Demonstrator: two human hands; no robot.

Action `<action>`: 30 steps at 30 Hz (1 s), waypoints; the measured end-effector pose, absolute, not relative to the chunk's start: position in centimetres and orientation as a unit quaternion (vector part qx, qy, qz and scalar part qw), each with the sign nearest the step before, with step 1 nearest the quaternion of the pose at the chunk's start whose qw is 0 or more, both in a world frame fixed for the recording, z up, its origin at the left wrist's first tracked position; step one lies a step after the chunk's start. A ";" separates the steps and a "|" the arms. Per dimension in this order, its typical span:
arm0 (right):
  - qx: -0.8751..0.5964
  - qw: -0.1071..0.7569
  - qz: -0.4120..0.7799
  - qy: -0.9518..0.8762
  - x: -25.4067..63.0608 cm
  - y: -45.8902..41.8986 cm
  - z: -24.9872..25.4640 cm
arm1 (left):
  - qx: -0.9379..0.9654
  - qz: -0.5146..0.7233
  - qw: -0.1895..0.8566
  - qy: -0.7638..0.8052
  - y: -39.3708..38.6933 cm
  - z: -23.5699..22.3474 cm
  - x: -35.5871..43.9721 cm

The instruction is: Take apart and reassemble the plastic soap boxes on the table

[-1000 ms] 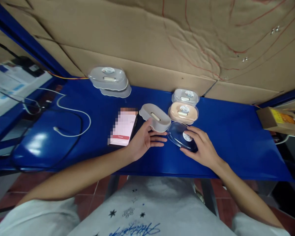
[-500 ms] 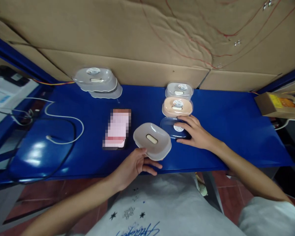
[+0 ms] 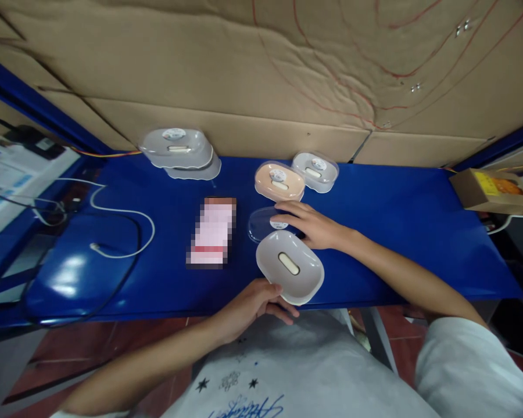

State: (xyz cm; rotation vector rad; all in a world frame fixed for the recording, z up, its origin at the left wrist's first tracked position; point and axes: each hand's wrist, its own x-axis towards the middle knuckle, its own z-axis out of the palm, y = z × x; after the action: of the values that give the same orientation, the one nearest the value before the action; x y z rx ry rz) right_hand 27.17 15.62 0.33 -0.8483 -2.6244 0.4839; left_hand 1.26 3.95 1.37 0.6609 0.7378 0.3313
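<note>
A grey oval soap dish (image 3: 303, 283) with a cream strip in its middle is tilted up above the table's front edge. My left hand (image 3: 261, 302) grips its lower left rim, thumb on top and fingers beneath. Beyond it, my right hand (image 3: 318, 225) has its fingers over a clear plastic lid (image 3: 259, 225) with a round white label. The grey dish hides part of that lid and the right thumb. Just behind the right fingertips stands a peach soap dish (image 3: 268, 187) under its clear lid, with a grey lidded soap dish (image 3: 326, 181) at its right.
Grey lidded soap dishes (image 3: 196, 152) are stacked at the back left. A phone (image 3: 213, 232) with a blurred screen lies left of my hands. Cables (image 3: 150, 232) run along the left, and a cardboard box (image 3: 479, 194) stands at the right end of the blue table (image 3: 396, 232).
My right hand and the clear lid have slid left, and the peach soap dish has shifted left, away from the grey one behind. My left hand has brought its dish slightly right and nearer.
</note>
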 end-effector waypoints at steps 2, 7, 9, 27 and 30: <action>-0.289 0.168 0.159 -0.929 27.0 16.7 0.4 | 0.317 0.154 0.866 0.355 4.0 1.4 1.4; -0.350 0.182 0.120 -0.911 28.0 18.3 0.5 | 0.296 0.151 0.870 0.365 4.5 1.6 1.7; -0.379 0.185 0.111 -0.900 28.9 18.3 0.4 | 0.290 0.149 0.869 0.371 4.7 1.7 2.0; -0.431 0.379 0.427 -0.699 31.0 9.1 4.1 | 0.415 0.203 0.823 0.331 8.0 2.1 5.8; -0.461 0.371 0.419 -0.689 30.5 9.3 3.8 | 0.421 0.200 0.835 0.294 8.0 1.9 5.3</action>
State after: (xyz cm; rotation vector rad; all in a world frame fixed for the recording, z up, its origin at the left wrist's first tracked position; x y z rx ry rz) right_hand 30.53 9.25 3.80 -1.1812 -1.7666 1.0753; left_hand 5.28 8.03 1.94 0.8917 0.6223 0.4227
